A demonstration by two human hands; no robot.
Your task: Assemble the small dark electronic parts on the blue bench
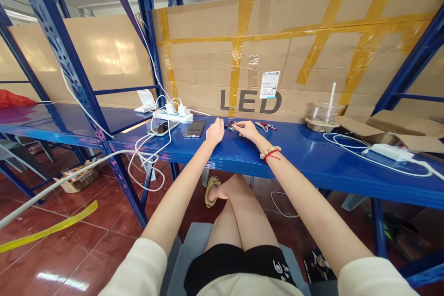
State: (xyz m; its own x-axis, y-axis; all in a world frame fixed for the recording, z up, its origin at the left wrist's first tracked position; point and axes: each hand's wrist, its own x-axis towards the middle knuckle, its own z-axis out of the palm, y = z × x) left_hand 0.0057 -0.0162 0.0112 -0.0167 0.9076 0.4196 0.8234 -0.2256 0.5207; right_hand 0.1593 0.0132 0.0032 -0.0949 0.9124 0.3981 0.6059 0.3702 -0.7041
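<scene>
My left hand is closed in a loose fist above the blue shelf top. A bit of something blue shows at its right side, too small to name. My right hand, a beaded bracelet on its wrist, has thumb and fingers pinched together. At its fingertips is a cluster of small dark red and silvery pieces, whose kind I cannot make out. It lies between the two hands. Just right of my right hand are a red pen and a small silvery item beside it.
Left of my hands lie a dark phone, another phone and a white power strip with tangled cables. A plastic cup in a carton holder, a white adapter and an open box sit right. Cardboard stands behind.
</scene>
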